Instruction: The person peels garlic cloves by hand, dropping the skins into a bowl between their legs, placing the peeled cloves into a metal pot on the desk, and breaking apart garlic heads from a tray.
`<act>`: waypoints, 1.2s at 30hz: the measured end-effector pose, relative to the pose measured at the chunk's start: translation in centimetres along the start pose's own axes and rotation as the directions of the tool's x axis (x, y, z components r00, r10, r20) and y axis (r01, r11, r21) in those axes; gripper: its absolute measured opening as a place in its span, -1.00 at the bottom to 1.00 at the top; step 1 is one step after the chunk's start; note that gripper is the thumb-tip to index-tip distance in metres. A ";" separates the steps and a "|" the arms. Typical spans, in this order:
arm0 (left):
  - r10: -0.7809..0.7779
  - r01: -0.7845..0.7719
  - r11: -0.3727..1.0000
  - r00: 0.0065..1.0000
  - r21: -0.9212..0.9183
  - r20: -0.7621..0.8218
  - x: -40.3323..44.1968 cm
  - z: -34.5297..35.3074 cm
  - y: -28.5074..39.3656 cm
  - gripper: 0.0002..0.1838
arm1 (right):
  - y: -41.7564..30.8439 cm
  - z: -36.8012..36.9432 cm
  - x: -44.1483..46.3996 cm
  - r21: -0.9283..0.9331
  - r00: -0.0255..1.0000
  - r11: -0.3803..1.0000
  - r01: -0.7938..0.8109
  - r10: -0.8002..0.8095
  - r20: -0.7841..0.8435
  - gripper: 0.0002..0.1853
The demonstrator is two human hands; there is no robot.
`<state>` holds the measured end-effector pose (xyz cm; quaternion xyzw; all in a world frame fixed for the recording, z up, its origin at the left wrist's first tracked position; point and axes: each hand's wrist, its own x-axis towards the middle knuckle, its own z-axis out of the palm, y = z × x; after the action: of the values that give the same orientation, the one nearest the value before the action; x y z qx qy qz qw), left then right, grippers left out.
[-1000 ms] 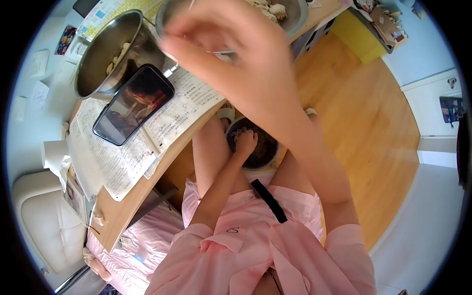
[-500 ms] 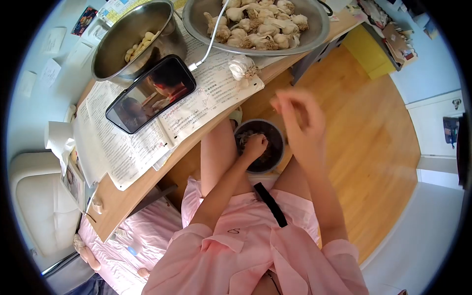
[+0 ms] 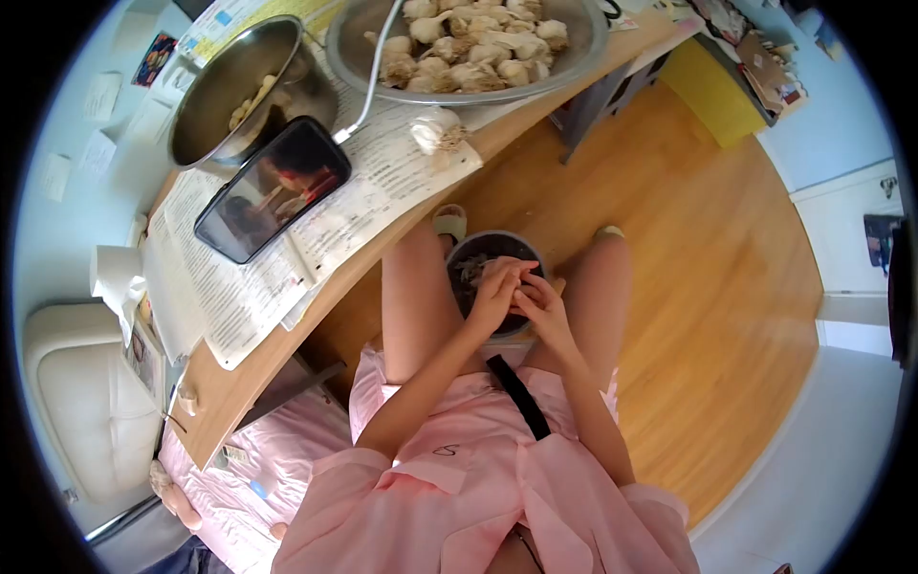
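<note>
Above a dark bin (image 3: 466, 251) between my knees, my left hand (image 3: 498, 290) and my right hand (image 3: 545, 306) meet at the fingertips. Both have their fingers drawn together, and whatever lies between them is too small to make out. Dark and pale scraps lie inside the bin. On the desk, a wide metal basin (image 3: 590, 59) holds several garlic bulbs (image 3: 481, 48). One more bulb (image 3: 436, 130) rests on the papers near the desk edge. Peeled cloves (image 3: 252, 103) lie in a deep steel pot (image 3: 311, 88).
A phone (image 3: 273, 189) with a white cable leans against the pot, over printed papers (image 3: 244, 311) on the desk (image 3: 229, 407). A tissue roll (image 3: 115, 271) stands at the left. A yellow box (image 3: 710, 91) is at the back right, on the wooden floor.
My right hand has come down from beside the desk to meet my left hand over the bin. My left hand has risen slightly from the scraps. The view has shifted a little.
</note>
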<state>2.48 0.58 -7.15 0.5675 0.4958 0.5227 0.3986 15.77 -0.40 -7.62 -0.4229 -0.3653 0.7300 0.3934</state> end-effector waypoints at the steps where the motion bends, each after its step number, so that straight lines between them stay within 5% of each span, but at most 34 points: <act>1: 0.065 -0.065 0.998 0.998 -0.006 -0.023 0.1 -0.1 0.6 -0.69 | -0.2 0.1 0.3 0.010 0.999 0.999 0.045 -0.045 0.020 -0.67; 3: -0.040 0.041 0.999 0.999 -0.022 0.011 -0.1 -0.7 1.7 -0.64 | -0.8 0.3 0.3 0.025 0.995 0.996 0.091 -0.092 0.041 -0.73; 5: -0.130 0.139 0.961 0.990 -0.237 0.054 0.0 -1.1 3.3 -0.67 | -2.2 1.3 -0.2 0.047 0.994 0.995 0.091 -0.093 0.053 -0.79; 14: -0.082 0.083 0.995 0.996 -0.052 0.014 -0.8 -4.0 6.7 -0.75 | -6.3 3.2 -2.5 0.142 1.000 0.990 0.016 -0.018 0.013 -0.76; 21: -0.045 0.046 0.967 0.999 -0.250 0.010 -0.5 -4.2 8.5 -0.83 | -8.2 4.1 -3.6 0.180 0.998 0.983 0.026 -0.035 0.049 -0.73; 27: -0.056 0.064 0.963 0.998 -0.260 0.038 -0.2 -4.6 11.3 -0.83 | -9.9 4.7 -4.4 0.158 0.967 0.960 0.231 -0.244 0.071 -0.78; 32: 0.011 -0.009 0.998 0.999 -0.068 0.042 -0.1 -5.7 14.3 -0.81 | -12.4 5.5 -5.7 0.252 0.987 0.966 0.063 -0.097 0.124 -0.76; 36: -0.013 0.009 0.986 1.000 -0.166 -0.024 0.3 -5.3 15.9 -0.82 | -12.5 5.5 -6.1 0.334 0.984 0.942 -0.014 -0.046 0.171 -0.73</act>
<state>-0.48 -2.52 9.08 0.5232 0.4585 0.5670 0.4410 16.09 -1.60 7.26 -0.2810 -0.2730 0.8127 0.4313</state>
